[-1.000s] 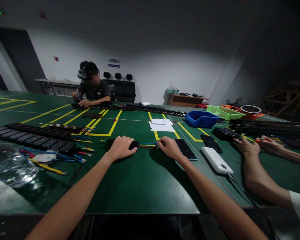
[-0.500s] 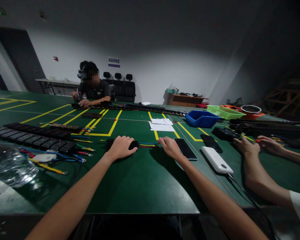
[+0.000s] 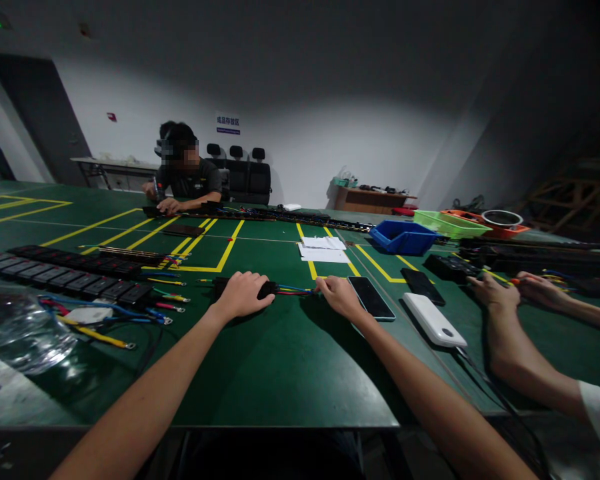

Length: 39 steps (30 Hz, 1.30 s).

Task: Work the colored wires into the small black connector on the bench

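My left hand (image 3: 244, 295) lies over a small black box (image 3: 221, 287) on the green table, its fingers curled down round the far side and most of the box hidden. Blue, yellow and red wires (image 3: 293, 291) come out of the box's right end. At their far ends my right hand (image 3: 336, 293) is closed in a pinch on the wires, its fingertips partly hidden. A thin wire end (image 3: 206, 281) shows at the box's left. Left of me lie rows of similar black boxes (image 3: 87, 283), trailing coloured cables (image 3: 173, 300) with ring terminals.
Right of my right hand lie a phone (image 3: 371, 298), a dark phone-like slab (image 3: 423, 285) and a white power bank (image 3: 433, 320) with a cable. A co-worker's hands (image 3: 497, 290) work farther right. White papers (image 3: 323, 249), a blue bin (image 3: 405, 238) and a water bottle (image 3: 23, 330) stand around.
My right hand has shifted very slightly at the wire ends. My left hand stays on the black box.
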Each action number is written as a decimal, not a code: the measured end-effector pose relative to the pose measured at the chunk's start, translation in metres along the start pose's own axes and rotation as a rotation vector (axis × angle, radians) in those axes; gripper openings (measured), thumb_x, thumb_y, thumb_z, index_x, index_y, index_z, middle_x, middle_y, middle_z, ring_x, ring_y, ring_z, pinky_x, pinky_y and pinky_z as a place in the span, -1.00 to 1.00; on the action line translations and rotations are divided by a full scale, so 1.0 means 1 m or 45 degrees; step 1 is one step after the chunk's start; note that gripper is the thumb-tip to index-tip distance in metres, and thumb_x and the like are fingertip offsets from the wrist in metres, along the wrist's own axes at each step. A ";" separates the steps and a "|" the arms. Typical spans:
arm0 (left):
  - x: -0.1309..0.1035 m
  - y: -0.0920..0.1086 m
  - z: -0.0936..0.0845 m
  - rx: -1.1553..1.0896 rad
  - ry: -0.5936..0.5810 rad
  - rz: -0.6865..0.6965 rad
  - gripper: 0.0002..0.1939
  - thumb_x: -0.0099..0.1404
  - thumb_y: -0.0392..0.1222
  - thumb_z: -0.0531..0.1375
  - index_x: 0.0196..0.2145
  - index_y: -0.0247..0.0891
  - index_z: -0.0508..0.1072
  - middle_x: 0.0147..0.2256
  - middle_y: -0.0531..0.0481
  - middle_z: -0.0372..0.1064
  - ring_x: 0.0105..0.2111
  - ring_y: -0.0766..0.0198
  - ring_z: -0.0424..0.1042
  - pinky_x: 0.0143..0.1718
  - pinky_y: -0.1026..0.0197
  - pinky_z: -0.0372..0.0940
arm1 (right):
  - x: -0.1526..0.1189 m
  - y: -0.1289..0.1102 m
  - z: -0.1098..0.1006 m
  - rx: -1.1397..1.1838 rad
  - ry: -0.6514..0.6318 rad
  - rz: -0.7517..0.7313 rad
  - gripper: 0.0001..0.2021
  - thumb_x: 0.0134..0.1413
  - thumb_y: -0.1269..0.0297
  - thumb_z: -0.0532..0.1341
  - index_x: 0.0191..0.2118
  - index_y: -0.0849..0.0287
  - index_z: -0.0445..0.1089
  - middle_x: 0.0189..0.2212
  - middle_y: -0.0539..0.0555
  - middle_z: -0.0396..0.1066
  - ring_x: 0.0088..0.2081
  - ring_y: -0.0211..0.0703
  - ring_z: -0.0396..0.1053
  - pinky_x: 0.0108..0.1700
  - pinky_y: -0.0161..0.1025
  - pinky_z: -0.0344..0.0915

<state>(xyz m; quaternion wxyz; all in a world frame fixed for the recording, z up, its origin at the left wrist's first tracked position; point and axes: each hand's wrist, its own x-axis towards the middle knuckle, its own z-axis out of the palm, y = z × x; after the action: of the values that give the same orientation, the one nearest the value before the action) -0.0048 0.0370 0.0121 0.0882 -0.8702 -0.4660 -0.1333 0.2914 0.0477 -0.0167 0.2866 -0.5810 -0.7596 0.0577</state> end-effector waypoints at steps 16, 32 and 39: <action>0.000 0.000 0.000 0.021 0.002 0.004 -0.51 0.38 0.22 0.04 -0.06 -0.21 0.49 -0.17 -0.14 0.51 -0.17 0.03 0.46 -0.17 0.06 0.22 | -0.001 0.000 -0.002 -0.098 0.030 0.017 -0.50 0.42 0.02 -0.04 -0.28 0.12 0.59 -0.33 0.12 0.51 -0.28 -0.13 0.43 -0.29 -0.30 0.14; 0.000 0.000 0.002 0.037 0.017 0.012 -0.52 0.37 0.22 0.05 -0.07 -0.21 0.49 -0.18 -0.12 0.51 -0.19 0.04 0.46 -0.18 0.06 0.21 | 0.001 0.000 -0.002 -0.180 -0.047 -0.023 -0.52 0.40 0.04 -0.01 -0.35 0.14 0.56 -0.33 0.11 0.50 -0.30 -0.16 0.42 -0.27 -0.30 0.12; 0.000 -0.003 0.004 0.029 0.031 0.025 -0.51 0.38 0.23 0.05 -0.07 -0.20 0.49 -0.19 -0.11 0.51 -0.21 0.06 0.46 -0.20 0.07 0.22 | 0.000 -0.001 -0.001 -0.187 -0.017 -0.073 -0.54 0.40 0.06 0.01 -0.40 0.15 0.51 -0.36 0.10 0.48 -0.34 -0.18 0.39 -0.29 -0.30 0.10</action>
<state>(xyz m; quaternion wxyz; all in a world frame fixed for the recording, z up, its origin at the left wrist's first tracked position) -0.0062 0.0398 0.0086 0.1049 -0.8720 -0.4580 -0.1376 0.2915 0.0469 -0.0154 0.2399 -0.5779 -0.7800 -0.0026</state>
